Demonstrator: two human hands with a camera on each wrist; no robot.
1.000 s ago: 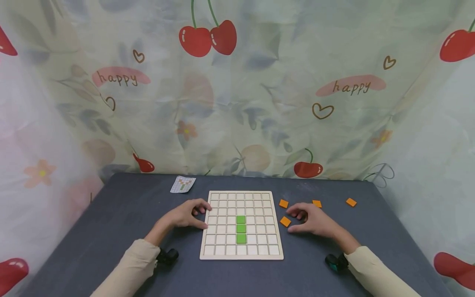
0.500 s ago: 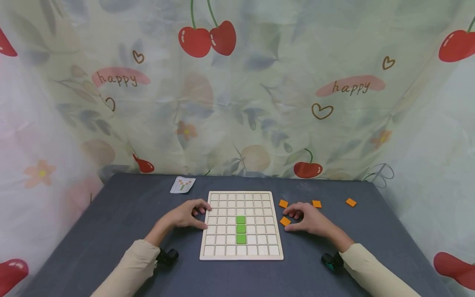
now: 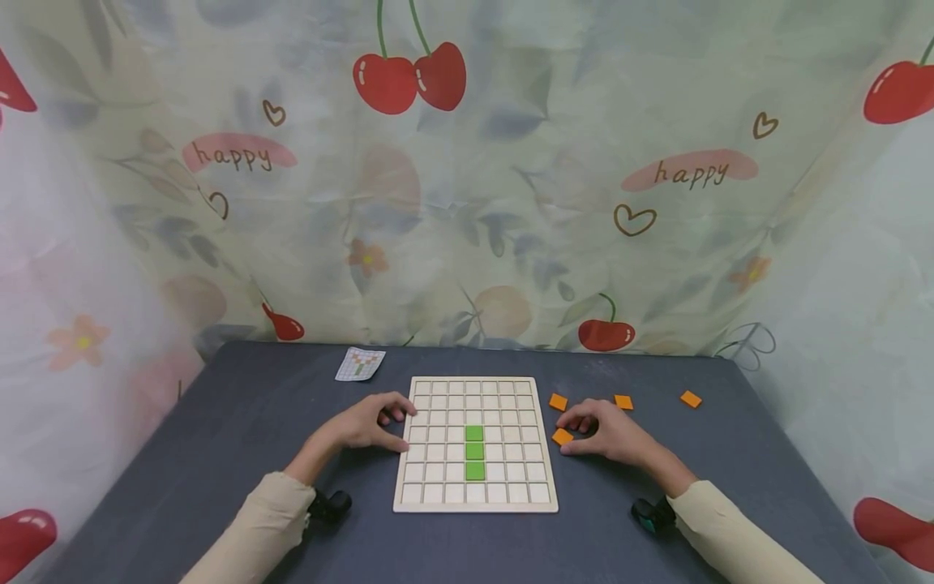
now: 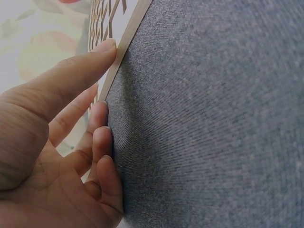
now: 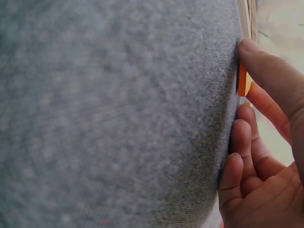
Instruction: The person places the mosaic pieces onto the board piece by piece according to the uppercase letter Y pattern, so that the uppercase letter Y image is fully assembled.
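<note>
Well, the right hand (image 3: 611, 433) pinches an orange tile (image 3: 563, 437), partly hidden in its wrist view, with a little table (image 3: 219, 438) gap before the board (image 3: 475, 508). The left hand (image 3: 362, 421), fingers (image 4: 76, 73) loosely spread, touches the board's left edge.

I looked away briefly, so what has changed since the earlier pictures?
The right hand moved left toward the board and now straddles the nearest orange tile; whether it grips is unclear. The left hand stayed at the board's left edge; the tiles stayed put.
</note>
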